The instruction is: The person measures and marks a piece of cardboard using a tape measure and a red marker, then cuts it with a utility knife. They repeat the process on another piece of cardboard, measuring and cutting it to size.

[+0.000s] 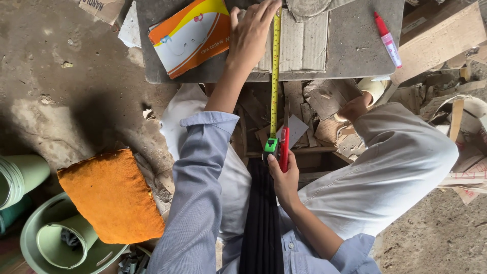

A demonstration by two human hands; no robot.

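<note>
Left hand (252,31): fingers loosely spread, pressing the yellow tape measure (275,76) blade onto cardboard (299,43) on the worktop (350,45). Right hand (284,178): curled shut around the green tape case and a red cutter (284,147), nearer the body.

A flat rectangular cardboard package (190,35), white with orange and yellow curved bands, lay tilted on the grey slab's left part, just beside the reaching left hand (252,31). A brown cardboard box piece with printing (101,7) lay on the ground at the top left edge.
</note>
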